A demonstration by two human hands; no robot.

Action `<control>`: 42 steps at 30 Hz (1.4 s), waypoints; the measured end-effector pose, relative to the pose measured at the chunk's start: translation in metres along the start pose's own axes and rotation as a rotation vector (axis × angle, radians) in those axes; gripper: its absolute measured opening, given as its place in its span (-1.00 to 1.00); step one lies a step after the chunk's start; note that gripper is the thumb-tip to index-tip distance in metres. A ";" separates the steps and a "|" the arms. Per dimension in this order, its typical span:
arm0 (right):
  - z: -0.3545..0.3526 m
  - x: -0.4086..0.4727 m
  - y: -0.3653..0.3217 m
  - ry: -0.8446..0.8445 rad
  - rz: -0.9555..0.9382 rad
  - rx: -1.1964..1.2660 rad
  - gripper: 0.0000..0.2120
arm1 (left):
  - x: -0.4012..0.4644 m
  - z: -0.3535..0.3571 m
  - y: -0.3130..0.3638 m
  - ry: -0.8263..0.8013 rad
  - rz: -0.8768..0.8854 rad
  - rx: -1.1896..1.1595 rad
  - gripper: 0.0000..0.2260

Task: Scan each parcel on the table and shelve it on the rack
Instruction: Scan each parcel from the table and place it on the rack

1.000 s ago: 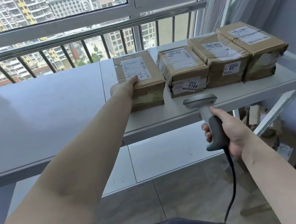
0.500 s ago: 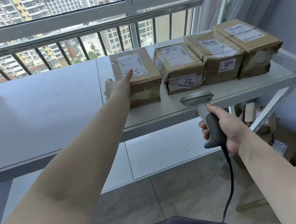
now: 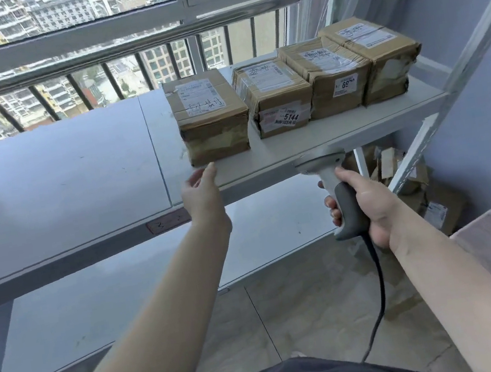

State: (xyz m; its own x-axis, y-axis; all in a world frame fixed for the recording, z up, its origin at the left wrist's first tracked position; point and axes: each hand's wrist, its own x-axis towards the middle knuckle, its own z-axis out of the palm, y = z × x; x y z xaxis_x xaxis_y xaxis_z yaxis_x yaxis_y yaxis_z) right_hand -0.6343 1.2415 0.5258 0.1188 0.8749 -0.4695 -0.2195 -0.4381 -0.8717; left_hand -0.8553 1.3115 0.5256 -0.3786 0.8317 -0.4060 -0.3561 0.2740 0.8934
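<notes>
The right hand (image 3: pixel 366 208) is wrapped around the grey grip of a handheld barcode scanner (image 3: pixel 337 193), fingers curled round the handle, the scanner's head pointing up toward 12 o'clock at the front edge of the rack shelf (image 3: pixel 342 135); its black cable (image 3: pixel 377 287) hangs down toward 6 o'clock. The left hand (image 3: pixel 202 192) holds nothing, fingers relaxed and loosely extended, its fingertips just short of the lower front corner of the leftmost parcel (image 3: pixel 211 117) and not touching it. Four taped brown cardboard parcels stand in a row on the white shelf, side by side and close together: the leftmost one with handwriting on its top label, at its 3 o'clock a parcel marked 5144 (image 3: pixel 276 97), then a parcel with a small white sticker on its front (image 3: pixel 329 76), and the far-right parcel (image 3: pixel 374 56) close to the shelf's right end by the slanted white rack frame (image 3: pixel 472 43). The row sits back from the shelf's front edge, leaving a bare strip in front. At 9 o'clock of the leftmost parcel the white tabletop (image 3: pixel 51 184) stretches wide and open to the window railing (image 3: pixel 89 62). A lower white shelf (image 3: pixel 125 288) lies beneath, and more cardboard boxes (image 3: pixel 425 189) sit on the floor at 4 o'clock of the scanner.
</notes>
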 end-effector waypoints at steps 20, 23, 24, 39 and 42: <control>-0.086 -0.257 0.136 0.618 0.098 0.316 -0.63 | -0.163 -0.016 -0.155 -0.709 -0.528 0.386 -0.61; -0.108 -0.287 0.149 0.699 0.091 0.366 -0.63 | -0.192 0.000 -0.173 -0.754 -0.533 0.430 -0.70; -0.116 -0.297 0.153 0.721 0.085 0.380 -0.63 | -0.204 0.006 -0.178 -0.764 -0.541 0.448 -0.78; -0.299 -0.490 0.233 1.031 0.018 0.587 -0.61 | -0.473 0.087 -0.314 -1.073 -0.662 0.637 -0.91; -0.341 -0.533 0.247 1.079 0.015 0.604 -0.60 | -0.530 0.098 -0.346 -1.112 -0.697 0.658 -0.81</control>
State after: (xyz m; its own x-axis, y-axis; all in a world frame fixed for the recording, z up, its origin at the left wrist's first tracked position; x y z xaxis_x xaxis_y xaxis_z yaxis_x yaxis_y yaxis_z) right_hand -0.4217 0.5966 0.5128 0.7871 0.1275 -0.6036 -0.6051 -0.0305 -0.7956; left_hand -0.4471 0.8230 0.4506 0.6498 0.2940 -0.7009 0.3733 0.6799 0.6312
